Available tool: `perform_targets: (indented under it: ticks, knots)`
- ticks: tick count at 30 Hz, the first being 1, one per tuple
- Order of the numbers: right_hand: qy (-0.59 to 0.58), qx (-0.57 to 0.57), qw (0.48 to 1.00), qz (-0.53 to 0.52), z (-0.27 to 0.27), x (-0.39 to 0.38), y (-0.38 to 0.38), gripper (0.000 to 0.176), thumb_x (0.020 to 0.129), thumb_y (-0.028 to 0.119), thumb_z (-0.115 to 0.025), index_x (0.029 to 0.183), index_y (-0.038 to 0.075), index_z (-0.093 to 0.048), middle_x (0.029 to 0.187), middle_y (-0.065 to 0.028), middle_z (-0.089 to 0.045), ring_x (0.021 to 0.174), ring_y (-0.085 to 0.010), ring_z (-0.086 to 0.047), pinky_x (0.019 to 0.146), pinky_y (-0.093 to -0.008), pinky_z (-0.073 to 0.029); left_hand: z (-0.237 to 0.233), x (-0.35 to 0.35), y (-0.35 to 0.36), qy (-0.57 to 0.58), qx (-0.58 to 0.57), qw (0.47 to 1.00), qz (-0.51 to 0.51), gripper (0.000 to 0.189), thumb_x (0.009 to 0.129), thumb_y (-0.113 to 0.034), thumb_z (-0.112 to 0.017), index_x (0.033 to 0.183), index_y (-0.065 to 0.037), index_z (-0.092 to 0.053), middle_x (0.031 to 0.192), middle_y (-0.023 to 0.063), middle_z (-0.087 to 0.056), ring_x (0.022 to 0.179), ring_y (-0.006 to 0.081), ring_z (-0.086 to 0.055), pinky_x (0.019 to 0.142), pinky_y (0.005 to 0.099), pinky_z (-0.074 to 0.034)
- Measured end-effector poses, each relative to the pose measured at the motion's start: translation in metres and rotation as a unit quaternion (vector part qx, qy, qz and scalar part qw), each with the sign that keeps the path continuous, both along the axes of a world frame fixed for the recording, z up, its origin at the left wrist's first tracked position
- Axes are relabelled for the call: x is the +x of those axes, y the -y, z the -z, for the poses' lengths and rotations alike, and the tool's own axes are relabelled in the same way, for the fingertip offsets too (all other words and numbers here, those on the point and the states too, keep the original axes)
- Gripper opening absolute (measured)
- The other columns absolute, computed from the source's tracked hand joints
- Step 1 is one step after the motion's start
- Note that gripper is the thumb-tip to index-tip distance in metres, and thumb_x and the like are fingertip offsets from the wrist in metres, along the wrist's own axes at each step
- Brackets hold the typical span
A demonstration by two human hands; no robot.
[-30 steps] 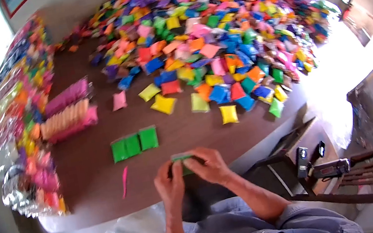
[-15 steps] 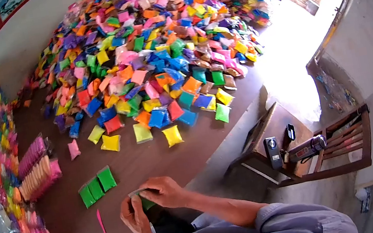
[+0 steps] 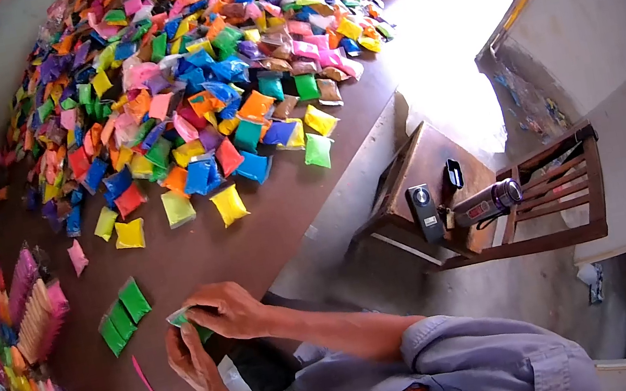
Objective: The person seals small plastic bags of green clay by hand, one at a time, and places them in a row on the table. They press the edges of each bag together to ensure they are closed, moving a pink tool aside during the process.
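Between my two hands is a small green packet in clear plastic, partly covered by my fingers. My left hand pinches its near edge from below. My right hand grips its top edge, fingers bent over it. Several green packets lie side by side in a row on the brown table, left of my hands. A thin pink stick-like tool lies flat on the table below that row.
A big heap of colourful packets covers the table's far side. Stacked pink and peach packets stand at the left, beside bagged packets. To the right are a small wooden table, a flask and a chair.
The view has turned, so the heap and tables sit further left and higher. Both hands still hold the green packet close to my body, and more of its clear edge shows.
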State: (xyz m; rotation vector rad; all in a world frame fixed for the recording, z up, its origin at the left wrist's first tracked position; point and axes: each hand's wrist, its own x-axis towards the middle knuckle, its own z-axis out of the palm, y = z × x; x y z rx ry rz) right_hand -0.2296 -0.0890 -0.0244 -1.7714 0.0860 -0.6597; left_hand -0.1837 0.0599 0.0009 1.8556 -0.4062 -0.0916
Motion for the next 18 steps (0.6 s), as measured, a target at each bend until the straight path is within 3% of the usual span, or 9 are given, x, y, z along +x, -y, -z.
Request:
perform_targets:
  ticks: [4, 6, 13, 15, 18]
  knots:
    - [0.003, -0.007, 1.000, -0.012, -0.006, 0.002, -0.001, 0.022, 0.099, 0.019, -0.065, 0.115, 0.005, -0.070, 0.100, -0.0167, -0.071, 0.090, -0.0389, -0.069, 0.077, -0.0453, -0.055, 0.010, 0.008, -0.007, 0.044, 0.041, 0.998, 0.008, 0.032, 0.108, -0.030, -0.060, 0.109, 0.000, -0.071, 0.086, 0.0030, -0.066, 0.080, 0.0103, -0.055, 0.070, 0.0295, -0.046]
    - [0.022, -0.004, 1.000, -0.005, -0.011, 0.002, -0.002, 0.023, 0.100, 0.023, -0.065, 0.110, 0.002, -0.069, 0.098, -0.0190, -0.071, 0.085, -0.0409, -0.068, 0.071, -0.0473, -0.053, 0.013, 0.010, -0.011, 0.047, 0.072, 0.996, -0.009, 0.032, 0.109, -0.029, -0.058, 0.108, 0.001, -0.070, 0.084, 0.0048, -0.066, 0.078, 0.0106, -0.054, 0.067, 0.0299, -0.046]
    - [-0.006, 0.030, 0.999, -0.019, -0.010, 0.002, -0.004, 0.023, 0.101, 0.022, -0.064, 0.111, 0.002, -0.068, 0.099, -0.0214, -0.070, 0.088, -0.0431, -0.069, 0.071, -0.0481, -0.053, 0.010, 0.004, -0.001, 0.056, 0.038, 0.996, -0.052, 0.033, 0.110, -0.030, -0.058, 0.106, 0.001, -0.070, 0.083, 0.0028, -0.064, 0.077, 0.0114, -0.054, 0.066, 0.0307, -0.045]
    - [0.004, 0.038, 0.999, 0.011, -0.009, 0.003, -0.003, 0.021, 0.100, 0.019, -0.067, 0.111, 0.001, -0.067, 0.096, -0.0230, -0.069, 0.087, -0.0449, -0.068, 0.071, -0.0481, -0.053, 0.016, 0.008, -0.007, 0.015, -0.006, 1.000, 0.005, 0.034, 0.109, -0.030, -0.059, 0.107, 0.001, -0.070, 0.083, 0.0032, -0.065, 0.077, 0.0119, -0.054, 0.066, 0.0321, -0.045]
    - [0.003, 0.036, 0.998, 0.042, -0.007, 0.001, -0.002, 0.020, 0.099, 0.014, -0.068, 0.115, 0.003, -0.068, 0.100, -0.0202, -0.071, 0.090, -0.0425, -0.069, 0.075, -0.0446, -0.055, 0.012, 0.005, -0.008, 0.033, 0.048, 0.998, 0.030, 0.033, 0.108, -0.029, -0.060, 0.106, 0.002, -0.071, 0.082, 0.0055, -0.065, 0.075, 0.0121, -0.054, 0.065, 0.0333, -0.045]
